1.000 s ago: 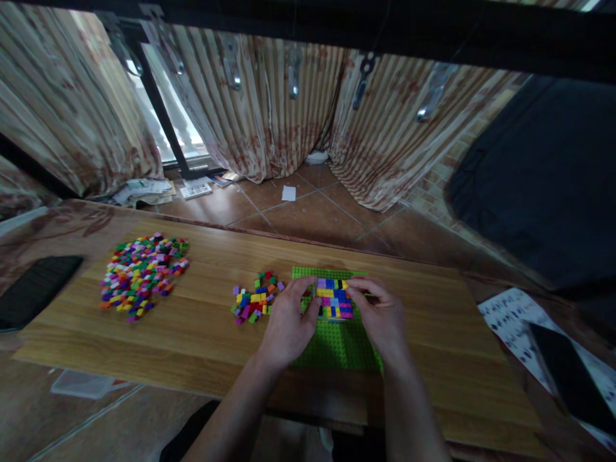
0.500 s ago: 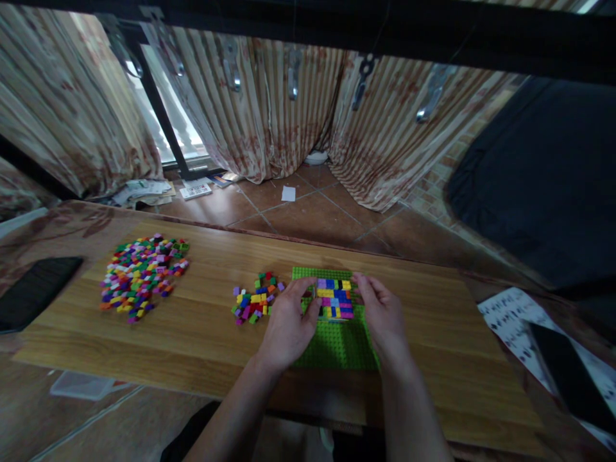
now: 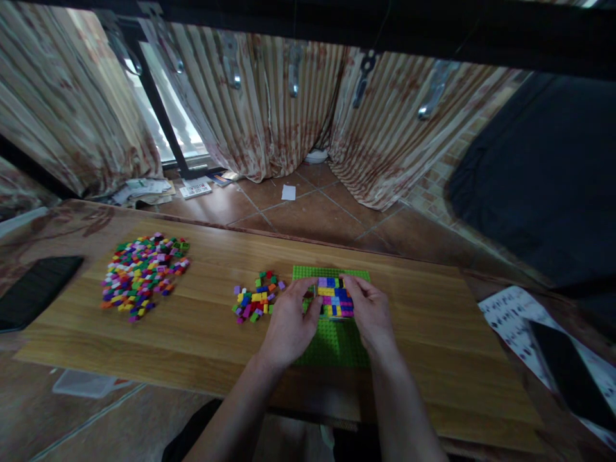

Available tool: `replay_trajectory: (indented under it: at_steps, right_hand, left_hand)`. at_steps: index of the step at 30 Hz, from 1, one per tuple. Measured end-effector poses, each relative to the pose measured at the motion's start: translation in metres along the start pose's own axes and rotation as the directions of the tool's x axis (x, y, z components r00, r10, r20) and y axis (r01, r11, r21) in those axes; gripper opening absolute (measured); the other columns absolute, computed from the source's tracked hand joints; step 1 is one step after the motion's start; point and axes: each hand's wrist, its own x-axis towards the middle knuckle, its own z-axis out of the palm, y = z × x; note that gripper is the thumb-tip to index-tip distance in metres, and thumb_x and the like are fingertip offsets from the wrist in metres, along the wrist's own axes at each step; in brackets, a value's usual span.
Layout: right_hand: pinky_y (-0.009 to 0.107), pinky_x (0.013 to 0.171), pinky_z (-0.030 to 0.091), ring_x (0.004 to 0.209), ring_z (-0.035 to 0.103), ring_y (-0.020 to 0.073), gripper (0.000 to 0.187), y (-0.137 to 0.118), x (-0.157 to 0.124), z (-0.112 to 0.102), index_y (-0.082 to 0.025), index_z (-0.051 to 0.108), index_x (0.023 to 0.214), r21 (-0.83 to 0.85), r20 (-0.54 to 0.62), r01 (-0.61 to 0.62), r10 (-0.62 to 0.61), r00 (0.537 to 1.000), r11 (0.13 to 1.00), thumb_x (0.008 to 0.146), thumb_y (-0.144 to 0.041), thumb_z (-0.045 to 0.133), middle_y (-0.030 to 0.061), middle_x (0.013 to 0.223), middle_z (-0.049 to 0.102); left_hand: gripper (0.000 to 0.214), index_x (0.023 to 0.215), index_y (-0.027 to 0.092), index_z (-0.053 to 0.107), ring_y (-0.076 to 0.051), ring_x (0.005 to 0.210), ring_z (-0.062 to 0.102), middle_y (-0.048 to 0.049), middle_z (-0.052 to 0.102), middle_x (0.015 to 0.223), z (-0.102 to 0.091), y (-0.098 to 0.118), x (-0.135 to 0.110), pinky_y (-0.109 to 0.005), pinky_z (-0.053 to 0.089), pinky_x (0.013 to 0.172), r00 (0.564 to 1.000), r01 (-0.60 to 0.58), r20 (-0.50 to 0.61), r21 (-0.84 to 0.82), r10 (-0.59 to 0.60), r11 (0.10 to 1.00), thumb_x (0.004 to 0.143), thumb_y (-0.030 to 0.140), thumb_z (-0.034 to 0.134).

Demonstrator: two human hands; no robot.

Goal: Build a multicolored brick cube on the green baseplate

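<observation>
A green baseplate (image 3: 332,343) lies on the wooden table (image 3: 202,340) in front of me. On its far half sits a block of small coloured bricks (image 3: 332,296), yellow, blue, purple and pink. My left hand (image 3: 289,324) rests at the block's left edge, fingers curled, thumb and fingertips against it. My right hand (image 3: 369,311) is at the block's right edge, fingertips pinched on the upper bricks. What the fingertips grip is too small to name.
A small heap of loose bricks (image 3: 255,301) lies just left of the baseplate. A larger heap (image 3: 142,273) sits far left. A black keyboard-like object (image 3: 33,289) is at the left edge, a printed sheet (image 3: 514,317) and dark device (image 3: 565,375) at the right.
My right hand has shifted slightly left, closer onto the brick block's right edge. The left hand has stayed almost still.
</observation>
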Motion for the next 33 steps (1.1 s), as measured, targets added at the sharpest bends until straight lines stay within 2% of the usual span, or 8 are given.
replay_trajectory:
  at_steps: [11, 18, 26, 29, 33]
  right_hand:
    - [0.029, 0.063, 0.049, 0.068, 0.063, 0.0185, 0.039, 0.000, 0.003, 0.000, -0.019, 0.076, 0.083, -0.070, 0.015, 0.064, -0.063, 0.998, 0.996, 0.073, -0.055, 0.068, 0.0032, 0.077, 0.073]
    - [0.032, 0.071, 0.050, 0.077, 0.065, 0.0201, 0.035, 0.003, 0.002, 0.001, -0.020, 0.076, 0.084, -0.063, 0.000, 0.103, -0.103, 0.995, 0.993, 0.074, -0.053, 0.068, 0.0034, 0.083, 0.075]
    - [0.030, 0.064, 0.052, 0.066, 0.065, 0.0168, 0.033, -0.006, -0.001, 0.005, -0.021, 0.077, 0.076, 0.251, 0.018, -0.101, 0.100, 0.995, 0.963, 0.056, -0.046, 0.083, 0.0014, 0.075, 0.075]
    - [0.029, 0.064, 0.051, 0.065, 0.066, 0.0170, 0.038, -0.008, -0.003, 0.005, -0.020, 0.077, 0.080, 0.279, 0.035, -0.169, 0.165, 0.986, 0.945, 0.059, -0.052, 0.081, 0.0016, 0.074, 0.075]
    - [0.028, 0.062, 0.049, 0.069, 0.067, 0.0184, 0.050, -0.010, -0.003, 0.004, -0.019, 0.078, 0.081, 0.266, 0.024, -0.227, 0.228, 0.973, 0.937, 0.067, -0.065, 0.069, 0.0039, 0.076, 0.076]
  left_hand:
    - [0.028, 0.114, 0.018, 0.063, -0.019, 0.093, 0.069, -0.0080, 0.072, 0.107, 0.003, 0.000, -0.001, -0.035, 0.056, 0.086, 1.000, 0.015, -0.004, -0.021, -0.015, 1.000, 0.087, 0.015, 0.056]
    - [0.030, 0.117, 0.016, 0.062, -0.021, 0.099, 0.068, -0.0100, 0.071, 0.110, 0.003, 0.001, 0.000, -0.038, 0.055, 0.090, 0.998, 0.061, 0.027, -0.005, -0.061, 0.998, 0.088, 0.016, 0.055]
    - [0.028, 0.116, 0.017, 0.062, -0.020, 0.097, 0.069, -0.0092, 0.071, 0.109, 0.003, -0.002, -0.001, -0.037, 0.056, 0.089, 0.999, 0.042, 0.012, -0.023, -0.042, 0.999, 0.088, 0.017, 0.055]
    - [0.029, 0.117, 0.017, 0.062, -0.021, 0.101, 0.068, -0.0098, 0.070, 0.113, 0.004, -0.004, -0.002, -0.037, 0.055, 0.091, 0.998, 0.064, 0.022, -0.018, -0.064, 0.998, 0.089, 0.019, 0.055]
    - [0.030, 0.119, 0.016, 0.061, -0.022, 0.100, 0.068, -0.0105, 0.070, 0.114, 0.004, -0.005, -0.001, -0.039, 0.054, 0.093, 0.995, 0.095, 0.044, -0.025, -0.094, 0.995, 0.090, 0.020, 0.054]
